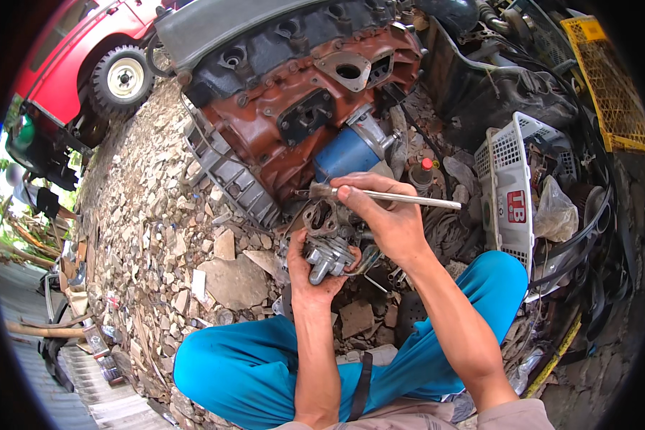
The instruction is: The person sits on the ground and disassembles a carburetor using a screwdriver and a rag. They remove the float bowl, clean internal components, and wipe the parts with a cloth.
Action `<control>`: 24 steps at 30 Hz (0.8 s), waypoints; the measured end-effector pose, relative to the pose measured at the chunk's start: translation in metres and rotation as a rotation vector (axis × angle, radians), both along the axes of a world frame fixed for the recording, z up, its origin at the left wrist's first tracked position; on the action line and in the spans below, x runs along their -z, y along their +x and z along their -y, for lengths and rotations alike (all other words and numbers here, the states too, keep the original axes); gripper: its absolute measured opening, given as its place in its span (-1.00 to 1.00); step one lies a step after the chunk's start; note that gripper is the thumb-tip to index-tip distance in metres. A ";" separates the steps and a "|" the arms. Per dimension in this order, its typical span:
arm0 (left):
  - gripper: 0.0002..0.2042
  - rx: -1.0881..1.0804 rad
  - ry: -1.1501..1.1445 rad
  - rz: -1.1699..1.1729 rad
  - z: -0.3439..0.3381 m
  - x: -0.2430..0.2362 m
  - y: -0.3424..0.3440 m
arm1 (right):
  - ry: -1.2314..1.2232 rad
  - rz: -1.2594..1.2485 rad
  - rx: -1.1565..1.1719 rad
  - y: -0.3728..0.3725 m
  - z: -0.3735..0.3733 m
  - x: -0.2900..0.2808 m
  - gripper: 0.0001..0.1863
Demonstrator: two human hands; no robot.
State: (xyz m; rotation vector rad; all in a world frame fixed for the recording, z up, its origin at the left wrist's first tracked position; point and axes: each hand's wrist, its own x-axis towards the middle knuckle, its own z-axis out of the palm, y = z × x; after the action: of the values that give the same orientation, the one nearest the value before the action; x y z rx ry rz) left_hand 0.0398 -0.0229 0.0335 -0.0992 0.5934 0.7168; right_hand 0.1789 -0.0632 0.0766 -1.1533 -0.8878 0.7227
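My left hand (312, 288) is wrapped around the underside of a grimy grey metal part that looks like a carburetor (328, 252), raised above my crossed legs. Its flanged, open face points up and away from me. Between the thumb and fingers of my right hand (394, 223) is a brush (416, 198) with a long pale handle. The dark bristles lie at the far edge of the carburetor; whether they touch it I cannot tell. Just beyond both hands stands a reddish-brown engine block (258, 132) with a blue oil filter (347, 154) on its side.
Broken stones (150, 208) cover the ground to the left. A white plastic crate (505, 190) of parts stands at right, near a red-capped bottle (424, 172). A yellow crate (609, 79) is farther back. A red vehicle (68, 64) stands at the far left.
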 end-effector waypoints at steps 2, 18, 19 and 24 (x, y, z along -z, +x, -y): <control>-0.72 0.033 0.042 0.034 0.000 0.011 -0.004 | -0.048 0.057 0.013 0.002 0.000 0.002 -0.77; -0.66 0.080 0.111 0.058 -0.003 0.025 -0.010 | 0.132 0.400 0.142 -0.006 0.002 0.006 -0.83; -0.68 0.062 0.108 0.053 -0.003 0.024 -0.009 | 0.129 0.486 0.155 -0.003 0.003 0.008 -0.83; -0.71 -0.019 0.055 -0.047 -0.006 0.018 -0.011 | 0.066 0.357 0.098 0.000 0.005 0.003 -0.86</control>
State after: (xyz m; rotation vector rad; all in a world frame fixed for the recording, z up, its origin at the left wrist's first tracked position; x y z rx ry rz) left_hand 0.0285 -0.0165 0.0158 -0.0374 0.6184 0.7550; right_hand 0.1789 -0.0678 0.0740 -1.2785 -1.1347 0.4090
